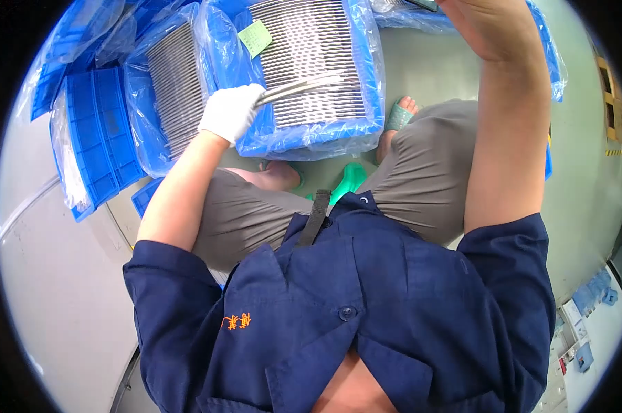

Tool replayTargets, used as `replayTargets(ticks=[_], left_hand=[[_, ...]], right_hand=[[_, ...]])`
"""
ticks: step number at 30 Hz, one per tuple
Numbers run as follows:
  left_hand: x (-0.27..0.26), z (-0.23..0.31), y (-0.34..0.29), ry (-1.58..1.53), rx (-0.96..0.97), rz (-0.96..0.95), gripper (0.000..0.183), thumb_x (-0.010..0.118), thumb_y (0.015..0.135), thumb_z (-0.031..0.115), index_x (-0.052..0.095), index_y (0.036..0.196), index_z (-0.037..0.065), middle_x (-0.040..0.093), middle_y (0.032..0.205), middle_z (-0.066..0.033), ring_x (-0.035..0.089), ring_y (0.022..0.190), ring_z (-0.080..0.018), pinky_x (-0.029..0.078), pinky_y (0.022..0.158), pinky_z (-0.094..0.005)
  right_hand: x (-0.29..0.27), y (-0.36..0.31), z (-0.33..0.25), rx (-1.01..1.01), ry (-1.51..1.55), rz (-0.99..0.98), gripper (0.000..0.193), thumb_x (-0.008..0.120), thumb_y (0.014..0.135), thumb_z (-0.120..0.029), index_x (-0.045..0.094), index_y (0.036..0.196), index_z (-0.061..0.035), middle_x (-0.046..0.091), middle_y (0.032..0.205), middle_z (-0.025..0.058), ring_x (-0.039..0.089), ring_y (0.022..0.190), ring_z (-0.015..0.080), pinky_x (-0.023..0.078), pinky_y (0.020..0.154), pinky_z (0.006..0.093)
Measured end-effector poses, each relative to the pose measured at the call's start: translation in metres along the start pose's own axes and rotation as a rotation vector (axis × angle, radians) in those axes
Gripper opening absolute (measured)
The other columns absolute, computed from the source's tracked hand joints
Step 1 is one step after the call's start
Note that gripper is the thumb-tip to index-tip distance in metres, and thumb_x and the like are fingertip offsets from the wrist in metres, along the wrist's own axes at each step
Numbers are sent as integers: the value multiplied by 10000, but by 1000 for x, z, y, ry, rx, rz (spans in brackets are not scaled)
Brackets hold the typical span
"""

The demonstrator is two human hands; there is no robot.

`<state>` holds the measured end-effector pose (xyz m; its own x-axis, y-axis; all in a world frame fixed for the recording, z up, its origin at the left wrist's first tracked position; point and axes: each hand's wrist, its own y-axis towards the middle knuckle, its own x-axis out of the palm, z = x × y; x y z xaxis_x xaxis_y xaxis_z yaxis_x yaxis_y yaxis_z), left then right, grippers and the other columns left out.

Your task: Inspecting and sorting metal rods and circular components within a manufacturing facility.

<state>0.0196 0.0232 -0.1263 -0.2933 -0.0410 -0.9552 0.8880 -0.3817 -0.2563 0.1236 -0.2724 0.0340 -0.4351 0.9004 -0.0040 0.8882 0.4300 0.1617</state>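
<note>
Steadying the bunch: the left hand [232, 113], in a white glove, has its fingers closed around one end of a few slim metal rods [300, 87], which reach out to the right above the middle bin.
Good grip: a firm but light hold would suit, since rods held at one end probably tip and fan apart; keeping them parallel to the rows and clear of the film should spare scratches and snags.
Bare hand: the right hand [488, 31] is cut off by the upper edge; whether its fingers are spread or pinching something cannot be told.
Middle bin: blue [318, 132], lined with translucent blue film [300, 148], holding packed metal rods [314, 55] lying side by side; a pale green note [256, 39] sits at their left edge.
Left bin: another blue, film-lined one [144, 113], just beside it, with similar rods [176, 89] in a row.
Outer crate: a blue crate [104, 131] further left, its contents not clear.
Upper right: part of another film-lined container [410, 19], mostly hidden.
</note>
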Motion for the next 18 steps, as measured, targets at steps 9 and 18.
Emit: replayTargets(ticks=[9,18], left_hand=[[92,2,19,-161,104,-106,299,581,772,143,606,1067,104,645,1008,-133,624,879,-330,498,800,-396],[112,33,41,-110,91,29,570,684,708,224,499,1238,129,585,1084,-108,566,993,-276,456,821,-396]], right_hand=[[-9,-4,-1,-22,101,-60,357,721,809,-223,597,1077,-21,672,886,79,630,822,129,493,773,253],[2,-5,2,-11,66,-43,348,710,819,-213,597,1080,-14,673,876,91,633,815,133,495,760,250]])
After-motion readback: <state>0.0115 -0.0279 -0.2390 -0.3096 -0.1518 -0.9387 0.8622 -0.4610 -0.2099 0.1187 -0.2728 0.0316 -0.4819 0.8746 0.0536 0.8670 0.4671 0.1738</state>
